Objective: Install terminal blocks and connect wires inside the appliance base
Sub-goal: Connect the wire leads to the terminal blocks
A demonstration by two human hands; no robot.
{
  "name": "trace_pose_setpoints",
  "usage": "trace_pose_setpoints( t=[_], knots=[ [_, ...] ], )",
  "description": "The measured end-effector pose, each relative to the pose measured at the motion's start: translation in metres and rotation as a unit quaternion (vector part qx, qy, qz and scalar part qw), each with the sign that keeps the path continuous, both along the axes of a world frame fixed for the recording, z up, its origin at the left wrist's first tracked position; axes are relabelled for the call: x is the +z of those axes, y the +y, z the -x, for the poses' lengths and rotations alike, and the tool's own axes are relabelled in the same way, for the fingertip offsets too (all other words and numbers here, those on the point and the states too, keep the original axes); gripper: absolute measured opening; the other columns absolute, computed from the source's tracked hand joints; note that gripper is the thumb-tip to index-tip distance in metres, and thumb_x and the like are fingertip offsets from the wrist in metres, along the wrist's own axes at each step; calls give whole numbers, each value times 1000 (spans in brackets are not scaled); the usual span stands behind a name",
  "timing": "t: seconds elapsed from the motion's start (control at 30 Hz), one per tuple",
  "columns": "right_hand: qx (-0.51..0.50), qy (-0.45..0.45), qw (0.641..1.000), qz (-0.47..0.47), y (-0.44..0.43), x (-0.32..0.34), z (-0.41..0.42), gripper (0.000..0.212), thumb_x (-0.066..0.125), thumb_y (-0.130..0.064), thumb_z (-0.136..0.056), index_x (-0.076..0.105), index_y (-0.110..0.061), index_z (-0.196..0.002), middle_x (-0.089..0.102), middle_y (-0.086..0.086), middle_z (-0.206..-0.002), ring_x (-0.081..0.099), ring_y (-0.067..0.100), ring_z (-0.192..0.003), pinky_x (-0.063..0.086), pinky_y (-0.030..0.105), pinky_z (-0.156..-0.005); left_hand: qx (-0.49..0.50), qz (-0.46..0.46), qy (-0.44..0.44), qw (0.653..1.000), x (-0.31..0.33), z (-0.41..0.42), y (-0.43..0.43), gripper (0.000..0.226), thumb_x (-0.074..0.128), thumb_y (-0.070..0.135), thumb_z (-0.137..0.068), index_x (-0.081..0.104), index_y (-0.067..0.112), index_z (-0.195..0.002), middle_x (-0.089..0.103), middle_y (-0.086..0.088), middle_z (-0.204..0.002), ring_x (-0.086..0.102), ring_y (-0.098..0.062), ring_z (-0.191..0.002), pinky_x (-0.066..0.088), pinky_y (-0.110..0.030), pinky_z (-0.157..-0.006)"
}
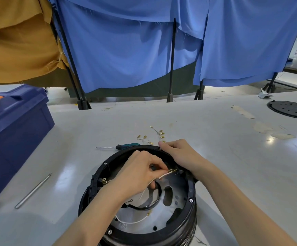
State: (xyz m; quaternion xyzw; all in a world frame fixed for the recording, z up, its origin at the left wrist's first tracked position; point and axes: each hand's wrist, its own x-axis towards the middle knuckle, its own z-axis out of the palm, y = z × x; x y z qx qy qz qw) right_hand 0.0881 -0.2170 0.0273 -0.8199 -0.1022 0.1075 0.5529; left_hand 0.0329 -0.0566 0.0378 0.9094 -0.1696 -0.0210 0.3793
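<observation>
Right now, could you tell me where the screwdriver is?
Head view: the screwdriver lies on the table beyond the appliance base, left of the right hand.

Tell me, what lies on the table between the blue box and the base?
Only a thin metal rod, lying apart from both; the head view shows it.

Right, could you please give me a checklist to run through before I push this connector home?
1. Base steadied: ok, the right hand holds its rim.
2. Wire gripped: ok, the left hand pinches it beside the brass connector.
3. Connector lined up with its tab: cannot tell, the hands hide the joint.
4. Other leads attached: not ok, a white lead and a black lead lie loose inside.
5. Screwdriver within reach: ok, on the table just behind the base.
</observation>
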Motion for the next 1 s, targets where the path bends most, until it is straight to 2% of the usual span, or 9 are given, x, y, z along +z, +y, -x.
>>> trace_pose_setpoints(
  t=[0.13,0.37,0.53,0.67,0.77,0.9,1.0],
  knots=[
    [4,2,1000,-4,1,0,0,59,50,-43,-99,56,15,-93,47,10,-72,42,20,-66,35,32,-66,0,10,-9,1000,-3,0,0,8,69,25,-87,75,24,-82,70,-2,-66,64,-13,-47,37,-8,-40],
    [-3,-2,1000,-4,2,-1,1,55,51,-40,-99,58,14,-91,49,12,-71,44,21,-65,36,33,-64,1,2,-11,1000,-1,0,-1,8,69,26,-87,75,24,-83,69,-2,-65,63,-14,-46,36,-8,-40],
    [-8,-4,1000,-7,4,-1,0,56,51,-38,-98,53,17,-90,47,11,-72,41,23,-66,33,34,-64,7,-24,-34,999,-3,0,-2,7,68,32,-87,73,29,-83,61,9,-55,57,-10,-40,51,-25,-59],
    [-8,-5,1000,-8,4,-2,0,54,51,-38,-98,53,13,-77,43,9,-72,38,21,-66,31,32,-66,8,-35,-42,998,-3,1,-2,8,67,32,-88,73,28,-85,56,11,-51,57,-15,-41,53,-29,-63],
    [-9,-11,1000,-6,4,-2,0,54,51,-36,-98,49,12,-73,39,9,-69,35,21,-64,29,32,-63,6,-32,-44,998,-3,1,-2,8,67,32,-88,74,28,-86,57,11,-54,57,-13,-42,53,-30,-64],
    [-9,-16,1000,-4,5,-1,0,54,51,-35,-98,49,11,-71,38,9,-70,32,22,-66,28,32,-64,0,-38,-53,998,-3,3,-3,8,66,30,-89,72,29,-85,68,4,-69,56,-8,-42,50,-26,-64],
    [-10,-18,1000,-6,4,-1,0,53,51,-34,-98,48,10,-70,38,8,-70,32,23,-66,27,33,-64,1,-38,-53,998,-2,3,-4,8,65,31,-90,72,30,-85,69,1,-70,57,-7,-42,49,-24,-61]
  ],
)
